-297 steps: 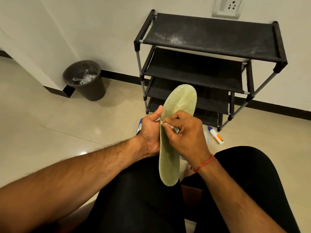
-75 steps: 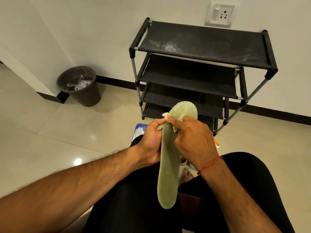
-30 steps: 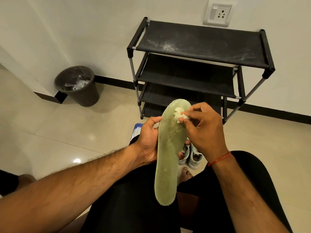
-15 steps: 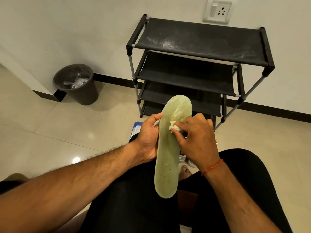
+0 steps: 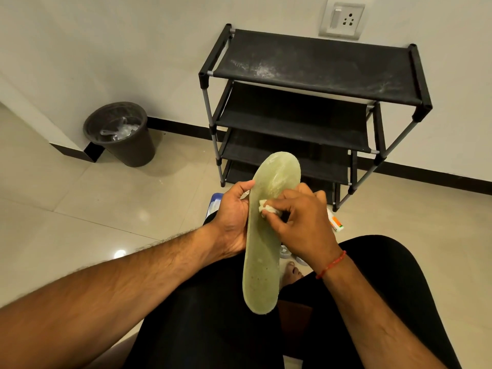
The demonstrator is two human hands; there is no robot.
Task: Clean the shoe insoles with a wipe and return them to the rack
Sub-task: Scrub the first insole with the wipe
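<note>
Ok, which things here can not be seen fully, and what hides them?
Head view:
- the blue pack: mostly behind the left hand.
- the grey shoes: covered by the right hand and insole.
- the wipe: mostly inside the right hand's fingers.
- the tube: label too small.

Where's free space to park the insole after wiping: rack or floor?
Rack: top shelf and the shelf under it are both bare across their width, top one dusty. Floor tiles between bin and rack's left legs are open. Crowded: floor at the rack's foot, with tube, blue pack and shoes by the knees.
</note>
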